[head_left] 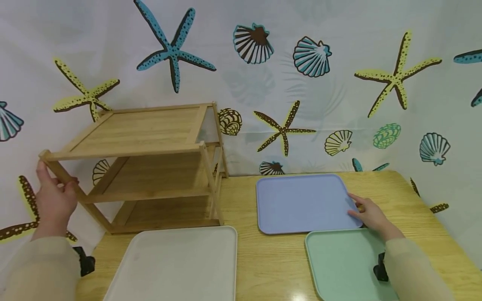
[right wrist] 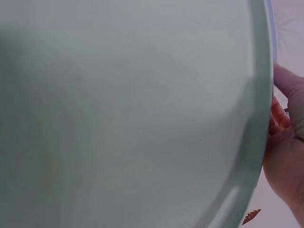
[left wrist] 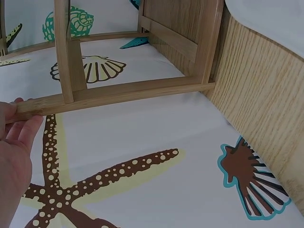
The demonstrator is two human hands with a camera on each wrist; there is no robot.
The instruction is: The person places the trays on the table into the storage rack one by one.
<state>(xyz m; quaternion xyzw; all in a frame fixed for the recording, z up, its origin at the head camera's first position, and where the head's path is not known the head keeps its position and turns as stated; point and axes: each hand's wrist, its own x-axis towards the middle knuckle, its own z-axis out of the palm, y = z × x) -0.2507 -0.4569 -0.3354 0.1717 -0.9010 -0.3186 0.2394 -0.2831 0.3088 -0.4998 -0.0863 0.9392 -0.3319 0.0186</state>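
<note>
My left hand (head_left: 55, 196) grips the left front leg of a three-tier wooden shelf (head_left: 144, 131), just below its top corner. In the left wrist view, the fingers curl round the wooden bar (left wrist: 118, 95). My right hand (head_left: 373, 218) holds the right edge of a blue tray (head_left: 301, 205), which lies flat on the table. Its thumb and fingers (right wrist: 282, 118) show beyond the green rim in the right wrist view, where much of the hand is out of frame. A green tray (head_left: 348, 259) lies in front of the blue one, under my right forearm.
A white tray (head_left: 184, 265) lies on the wooden table (head_left: 269, 267) in front of the shelf. Behind and around the table hangs a white cloth (head_left: 241, 88) printed with starfish and shells.
</note>
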